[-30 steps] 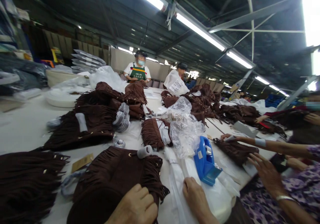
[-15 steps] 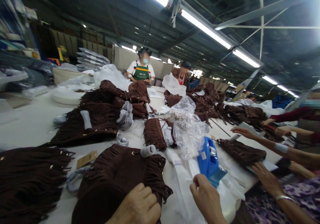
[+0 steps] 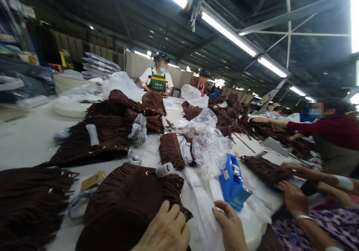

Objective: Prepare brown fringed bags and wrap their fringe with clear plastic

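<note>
My left hand (image 3: 166, 228) is closed, fingers curled down at the right side of a brown fringed bag (image 3: 131, 191); its fingertips are hidden. A grey-white wrapped roll (image 3: 164, 170) lies on that bag's top edge. My right hand (image 3: 231, 226) is closed in a pinch of thumb and forefinger, over long white plastic strips (image 3: 198, 195). What it pinches is too small to make out. Just beyond it stands a blue tape dispenser (image 3: 232, 181). Crumpled clear plastic (image 3: 210, 146) lies behind the dispenser, beside a smaller fringed bag (image 3: 171, 150).
More brown fringed bags (image 3: 30, 202) lie at the left and across the table (image 3: 25, 142). A cardboard tag (image 3: 93, 180) rests near the front bag. On the right, a co-worker's hands (image 3: 294, 198) handle another bag (image 3: 263, 170). Other people stand at the far side.
My right hand has turned, its thumb and forefinger now showing in a pinch. My left hand has shifted right. The co-worker's hands at right have drawn closer together over their bag.
</note>
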### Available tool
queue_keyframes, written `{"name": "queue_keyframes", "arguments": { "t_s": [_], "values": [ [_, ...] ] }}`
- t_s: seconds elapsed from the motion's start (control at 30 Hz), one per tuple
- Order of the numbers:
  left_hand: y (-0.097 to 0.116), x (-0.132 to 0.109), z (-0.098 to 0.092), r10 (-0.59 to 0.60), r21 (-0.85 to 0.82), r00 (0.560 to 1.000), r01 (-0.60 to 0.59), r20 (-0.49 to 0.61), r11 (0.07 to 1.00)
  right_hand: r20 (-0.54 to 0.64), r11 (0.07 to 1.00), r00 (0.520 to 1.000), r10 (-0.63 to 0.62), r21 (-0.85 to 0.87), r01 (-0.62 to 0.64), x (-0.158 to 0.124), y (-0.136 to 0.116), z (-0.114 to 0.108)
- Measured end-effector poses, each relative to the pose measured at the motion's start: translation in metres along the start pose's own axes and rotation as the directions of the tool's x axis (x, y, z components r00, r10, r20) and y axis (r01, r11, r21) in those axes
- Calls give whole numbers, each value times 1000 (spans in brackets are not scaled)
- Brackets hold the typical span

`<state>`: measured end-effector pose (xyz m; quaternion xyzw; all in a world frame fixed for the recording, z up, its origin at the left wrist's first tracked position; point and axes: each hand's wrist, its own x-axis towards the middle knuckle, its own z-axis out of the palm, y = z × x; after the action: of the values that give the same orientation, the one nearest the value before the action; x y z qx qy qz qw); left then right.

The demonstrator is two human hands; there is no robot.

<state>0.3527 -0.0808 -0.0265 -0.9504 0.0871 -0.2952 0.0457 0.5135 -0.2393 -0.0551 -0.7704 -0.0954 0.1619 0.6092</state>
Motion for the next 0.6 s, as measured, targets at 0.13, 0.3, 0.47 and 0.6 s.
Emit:
{"name": "queue_keyframes", "arguments": {
  "t_s": [0.13, 0.3, 0.47, 0.6],
  "values": [
    [26, 15, 41, 32, 70, 993, -40, 117, 997, 42, 972, 997, 71, 223, -78, -6, 15, 0],
    [46, 34, 89, 38, -187, 922, 37, 385, 982, 47, 961, 998, 38, 270, -49, 0, 16, 0],
    [39, 54, 94, -5, -271, 833, 186, 554, 944, 94, 973, 996, -13, 232, -9, 3, 12, 5],
    [27, 59, 96, -41, -280, 805, 253, 592, 926, 138, 992, 988, -62, 115, 46, -13, 10, 3]
  ]
}}
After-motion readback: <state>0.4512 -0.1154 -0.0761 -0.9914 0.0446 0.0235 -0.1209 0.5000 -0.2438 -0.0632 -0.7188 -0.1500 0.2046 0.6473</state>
